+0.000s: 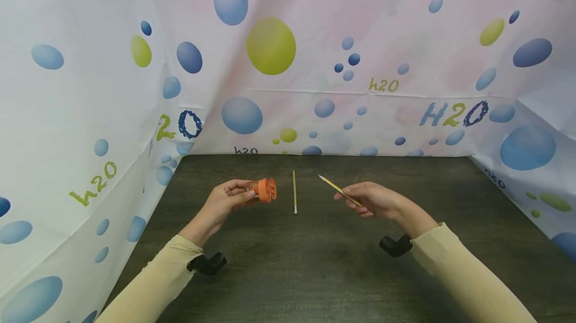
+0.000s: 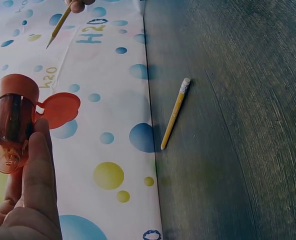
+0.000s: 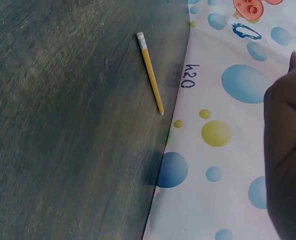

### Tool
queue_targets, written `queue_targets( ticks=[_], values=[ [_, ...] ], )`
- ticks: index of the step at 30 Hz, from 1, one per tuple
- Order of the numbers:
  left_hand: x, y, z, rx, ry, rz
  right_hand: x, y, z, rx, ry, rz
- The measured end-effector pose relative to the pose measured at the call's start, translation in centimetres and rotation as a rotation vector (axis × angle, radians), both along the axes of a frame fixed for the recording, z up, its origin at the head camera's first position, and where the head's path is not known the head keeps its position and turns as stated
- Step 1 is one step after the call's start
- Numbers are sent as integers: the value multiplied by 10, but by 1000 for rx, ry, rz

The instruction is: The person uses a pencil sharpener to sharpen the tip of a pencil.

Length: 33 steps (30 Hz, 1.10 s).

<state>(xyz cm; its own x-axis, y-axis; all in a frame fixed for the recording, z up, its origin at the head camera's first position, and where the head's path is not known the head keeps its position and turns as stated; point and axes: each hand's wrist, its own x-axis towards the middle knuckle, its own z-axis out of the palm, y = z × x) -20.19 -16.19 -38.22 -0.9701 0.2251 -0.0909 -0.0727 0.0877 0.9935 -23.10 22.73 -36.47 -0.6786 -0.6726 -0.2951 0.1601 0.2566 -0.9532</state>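
My left hand (image 1: 227, 200) grips an orange pencil sharpener (image 1: 264, 190) with a see-through body, held sideways above the table. In the left wrist view, the sharpener (image 2: 19, 117) has its orange lid flap (image 2: 60, 109) swung out to the side. Two holes show in its orange top (image 3: 249, 8) in the right wrist view. A yellow pencil (image 1: 335, 186) is pinched in my right hand (image 1: 375, 200), its sharp tip pointing left toward the sharpener. Between both hands, a second yellow pencil (image 1: 294, 193) lies on the table, its white eraser end toward me.
The dark wood-grain table (image 1: 288, 268) ends at a white back sheet (image 1: 315, 128) printed with blue and green dots. More of this sheet rises at both sides. Black wrist mounts (image 1: 207, 264) sit below each hand.
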Motion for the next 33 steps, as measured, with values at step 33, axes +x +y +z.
queue_targets(
  ticks=[33],
  values=[
    [-1,-6,-4,17,-3,0,-26,3,10,10,22,-104]
  ],
)
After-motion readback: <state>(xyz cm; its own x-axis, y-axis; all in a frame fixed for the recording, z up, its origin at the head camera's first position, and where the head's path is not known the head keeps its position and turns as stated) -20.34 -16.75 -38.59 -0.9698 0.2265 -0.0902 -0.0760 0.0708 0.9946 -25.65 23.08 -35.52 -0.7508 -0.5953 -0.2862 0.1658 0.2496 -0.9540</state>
